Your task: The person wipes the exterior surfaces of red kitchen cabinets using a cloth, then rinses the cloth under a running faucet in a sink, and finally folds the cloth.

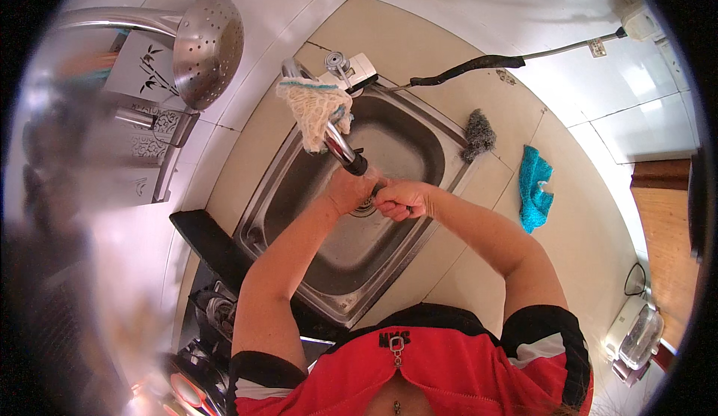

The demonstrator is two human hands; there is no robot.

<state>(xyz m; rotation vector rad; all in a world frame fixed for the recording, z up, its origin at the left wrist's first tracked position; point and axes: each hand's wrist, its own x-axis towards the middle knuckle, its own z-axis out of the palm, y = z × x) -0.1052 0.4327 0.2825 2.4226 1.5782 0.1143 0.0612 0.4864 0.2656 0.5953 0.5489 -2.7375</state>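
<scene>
Over the stainless steel sink (336,273), my two hands meet just below the end of the faucet spout (340,146). My right hand (403,198) is curled in a fist around a thin dark handle (379,187), whose other end is hidden. My left hand (354,190) lies against it, under the black spout tip, with water seeming to run over it. Its fingers are mostly hidden, so its grip is unclear. Behind the hands the drain strainer (363,211) shows in part. A cream mesh cloth (315,110) hangs over the faucet.
A steel wool scourer (479,134) sits by the sink's right rim, and a turquoise cloth (535,189) lies on the tiled counter (471,259). A perforated steel ladle (208,50) hangs at upper left. Behind the sink stands a white device (359,71) with a cable (468,71).
</scene>
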